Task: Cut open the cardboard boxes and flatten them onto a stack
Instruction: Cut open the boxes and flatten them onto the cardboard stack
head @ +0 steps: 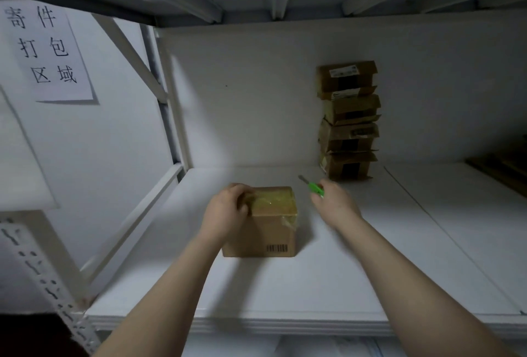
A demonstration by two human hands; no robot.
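Note:
A small brown cardboard box [273, 222], taped shut across its top with clear tape, stands on the white shelf [285, 285]. My left hand [226, 212] grips its top left corner. To the right of the box, my right hand [335, 204] holds a green-handled utility knife [312, 186], its blade pointing up and left, away from the box. Against the back wall at the right stands a stack of several brown boxes [348, 119] with loose flaps.
The shelf sits inside a white metal rack, with an upright post [168, 100] at the left and another shelf overhead. A paper sign [48, 48] hangs on the left wall. Dark wooden items [502, 168] lie at the far right.

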